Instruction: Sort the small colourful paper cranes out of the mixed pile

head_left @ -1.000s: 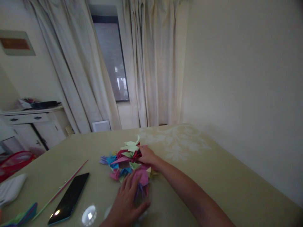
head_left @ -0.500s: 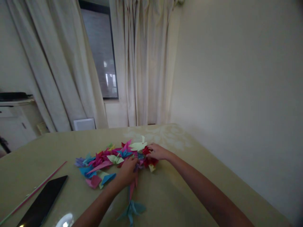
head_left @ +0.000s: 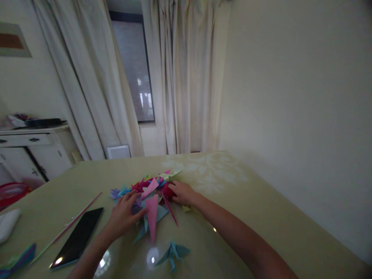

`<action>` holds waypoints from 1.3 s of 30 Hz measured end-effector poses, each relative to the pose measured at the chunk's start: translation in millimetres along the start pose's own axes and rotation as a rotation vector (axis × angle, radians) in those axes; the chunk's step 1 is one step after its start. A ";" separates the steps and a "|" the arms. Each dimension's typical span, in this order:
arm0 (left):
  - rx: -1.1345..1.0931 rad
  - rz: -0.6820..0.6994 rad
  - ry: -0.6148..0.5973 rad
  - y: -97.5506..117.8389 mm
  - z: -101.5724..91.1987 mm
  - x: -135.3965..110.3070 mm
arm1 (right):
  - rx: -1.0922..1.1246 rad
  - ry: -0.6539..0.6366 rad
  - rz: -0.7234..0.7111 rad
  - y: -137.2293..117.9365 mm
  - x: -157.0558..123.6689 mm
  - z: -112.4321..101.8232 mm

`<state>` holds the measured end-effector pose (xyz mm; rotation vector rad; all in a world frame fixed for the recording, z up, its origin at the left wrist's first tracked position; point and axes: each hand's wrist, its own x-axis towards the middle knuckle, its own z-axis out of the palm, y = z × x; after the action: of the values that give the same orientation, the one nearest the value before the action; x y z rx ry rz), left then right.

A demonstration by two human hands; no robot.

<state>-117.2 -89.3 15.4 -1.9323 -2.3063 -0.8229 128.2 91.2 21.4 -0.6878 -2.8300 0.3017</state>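
Observation:
A heap of folded paper cranes (head_left: 149, 188) in pink, red, blue, purple and pale green lies on the table in front of me. My left hand (head_left: 126, 211) rests at the heap's near left side, thumb apart from the fingers, touching purple and pink pieces. On the right side, my right hand (head_left: 182, 192) has its fingers curled on a red paper crane (head_left: 168, 190); the fingertips are partly hidden. A long pink folded piece (head_left: 152, 217) points toward me between the hands. Apart from the heap, nearer me, lies a blue paper crane (head_left: 173, 254).
To the left lie a black phone (head_left: 78, 238) and a thin pink and green stick (head_left: 69, 224). A blurred blue and green paper piece (head_left: 19, 259) and a white object (head_left: 8, 224) are at the left edge. A wall (head_left: 305, 116) runs along the table's right side.
My left hand has moved left and its fingers have spread. The heap has been pushed together, with pink pieces now sticking up. The view has turned slightly left.

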 end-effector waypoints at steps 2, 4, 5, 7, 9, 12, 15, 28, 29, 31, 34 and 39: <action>0.082 -0.059 -0.019 -13.2 4.2 -12.2 | 0.033 0.009 -0.061 -11.2 9.1 0.3; 0.097 -0.063 -0.074 -17.1 9.3 -18.2 | 0.088 0.034 -0.144 -18.5 13.0 -1.3; 0.089 -0.047 -0.104 -15.5 11.8 -19.6 | 0.109 0.060 -0.179 -19.8 13.1 -3.1; 0.062 -0.008 -0.149 -5.9 15.7 -21.7 | 0.118 0.148 -0.183 -16.1 10.0 -8.8; 0.027 0.025 -0.171 8.0 16.7 -26.5 | 0.083 0.262 -0.084 -3.8 3.1 -15.9; -0.028 0.071 -0.195 24.7 12.1 -42.7 | 0.015 0.331 0.083 25.7 -10.5 -22.6; -0.043 0.123 -0.207 24.5 5.5 -64.4 | -0.029 0.208 0.118 52.2 -19.1 -17.9; 0.193 0.200 -0.108 22.6 59.3 -107.5 | 0.033 -0.066 -0.126 11.9 90.1 15.9; 0.228 0.215 -0.130 36.7 65.5 -105.6 | 0.050 -0.076 -0.150 5.7 95.0 17.6; 0.282 0.250 -0.204 66.5 74.2 -98.0 | 0.088 -0.102 -0.198 -3.3 98.5 18.3; 0.254 0.304 -0.343 106.9 75.8 -80.3 | 0.200 -0.173 -0.244 -3.0 87.2 7.4; 0.172 0.295 -0.308 139.8 64.8 -37.1 | 0.351 -0.030 -0.092 25.5 19.1 -43.2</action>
<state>40.4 -83.8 -0.4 -2.3738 -2.0672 -0.3090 133.4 128.7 59.4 -0.4793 -2.7210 0.7729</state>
